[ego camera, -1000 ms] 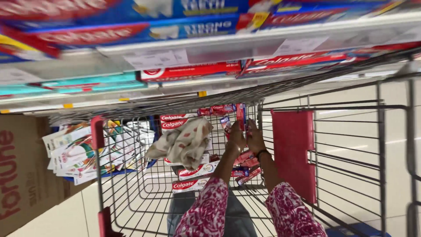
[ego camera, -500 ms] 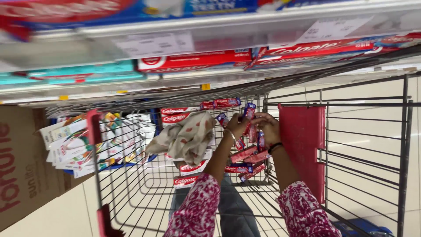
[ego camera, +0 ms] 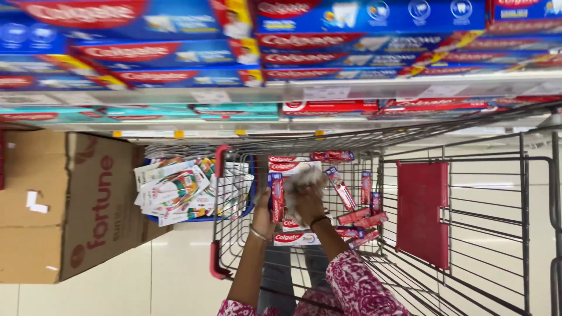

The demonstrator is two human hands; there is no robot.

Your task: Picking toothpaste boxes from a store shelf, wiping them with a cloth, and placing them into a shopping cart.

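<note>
Left hand point(ego camera: 266, 206) grips a red toothpaste box point(ego camera: 277, 196) upright; right hand point(ego camera: 309, 205) closed on a crumpled cloth point(ego camera: 304, 178), both w/in the wire cart point(ego camera: 468, 246).

Light: bright, even, from overhead.
Glare: pale sheen on the floor point(ego camera: 175, 275) near left.
Shadows: faint.
Blur: cloth point(ego camera: 304, 178) in the hands smeared; far shelf boxes point(ego camera: 363, 41) slightly soft.
Edges: shelves bowed.

Toothpaste boxes point(ego camera: 291, 237): showing red and white.
Shelf boxes point(ego camera: 363, 41): showing blue with red bands.
Cart flap point(ego camera: 421, 213): showing plain red.
Sleeve point(ego camera: 360, 289): showing pink-and-white floral print.
Carton point(ego camera: 70, 205): showing brown.
</note>
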